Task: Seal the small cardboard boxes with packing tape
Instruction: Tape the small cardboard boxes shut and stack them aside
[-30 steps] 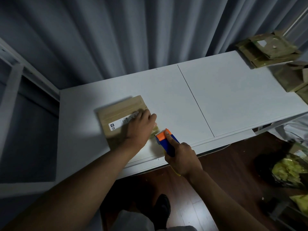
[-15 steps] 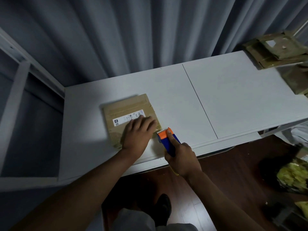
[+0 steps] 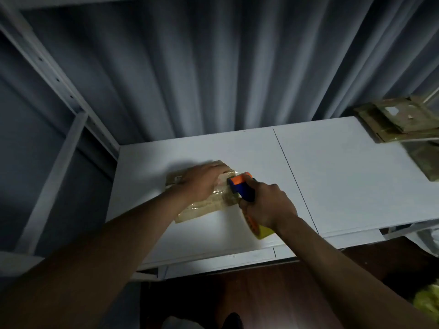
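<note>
head view – left hand (image 3: 202, 184) lies flat, grip released, on the cardboard box (image 3: 204, 207) on the tabletop (image 3: 344, 181); right hand (image 3: 268, 205) grasps the tape dispenser (image 3: 242, 188) at the box's right edge.

A white table (image 3: 344, 176), made of two panels meeting at a dark seam, stands against a grey-blue pleated curtain (image 3: 213, 67) that fills the rear wall. At left, a white metal shelving frame (image 3: 59, 86) with a perforated upright and a diagonal brace runs alongside the table's end. Below the table's near edge lies a dark wooden floor (image 3: 273, 295). Light falls brightest on the tabletop, while the curtain folds and the floor remain dim.
</note>
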